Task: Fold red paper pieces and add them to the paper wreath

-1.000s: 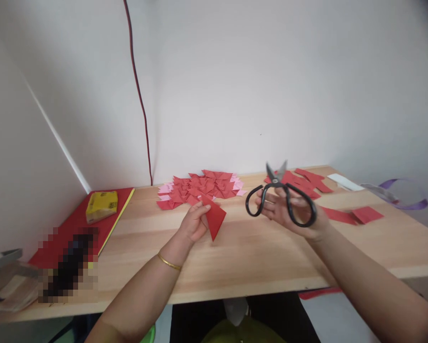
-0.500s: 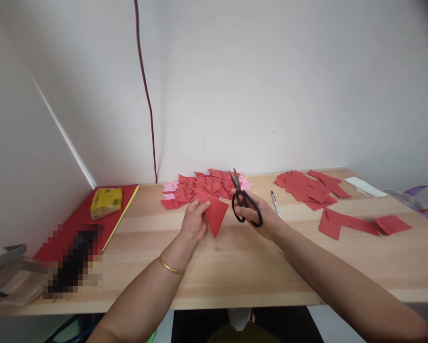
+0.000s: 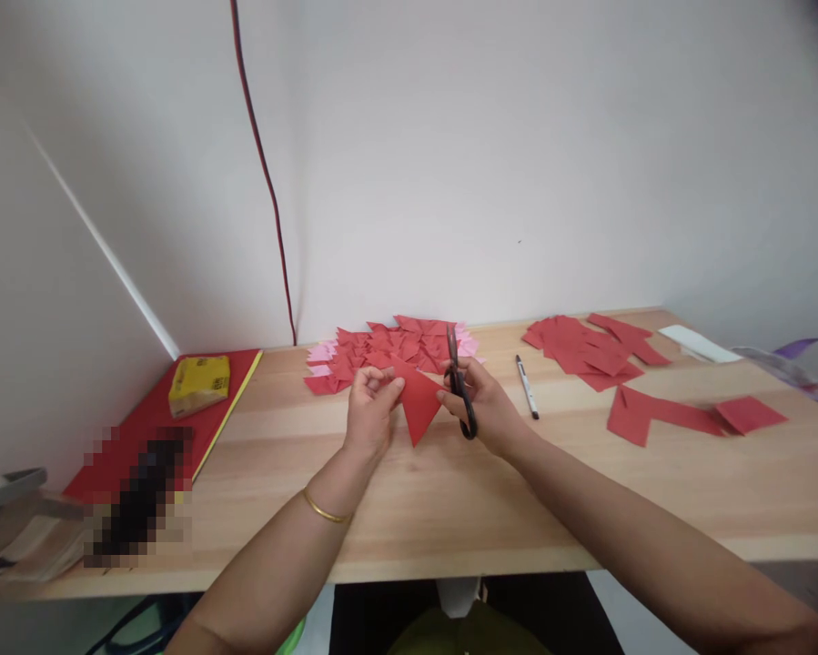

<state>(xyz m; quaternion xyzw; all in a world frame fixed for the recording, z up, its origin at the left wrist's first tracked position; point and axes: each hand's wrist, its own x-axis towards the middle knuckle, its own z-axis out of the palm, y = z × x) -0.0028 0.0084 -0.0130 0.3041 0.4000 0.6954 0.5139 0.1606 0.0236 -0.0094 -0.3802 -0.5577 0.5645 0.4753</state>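
Observation:
Between my hands, above the table, is a piece of red paper (image 3: 419, 405) folded to a triangle with one point down. My left hand (image 3: 371, 409) pinches its left side between thumb and fingers. The black-handled scissors (image 3: 461, 396) are in my right hand (image 3: 487, 405), blades pointing up and away from me. My right thumb touches the paper's right corner. Behind the hands lies a heap of folded red paper pieces (image 3: 374, 346), with pink ones (image 3: 323, 353) at its sides.
Right of my hands lie a pen (image 3: 527, 387), a pile of red paper pieces (image 3: 572, 346) and a bent red paper strip (image 3: 685, 414). A yellow packet (image 3: 200, 382) rests on a red sheet (image 3: 126, 446) at left. The wall (image 3: 483, 164) rises behind the table (image 3: 299, 446).
My right hand has moved slightly left, bringing its thumb to the paper's right corner. The scissors have turned and now show nearly edge-on. The view has shifted slightly.

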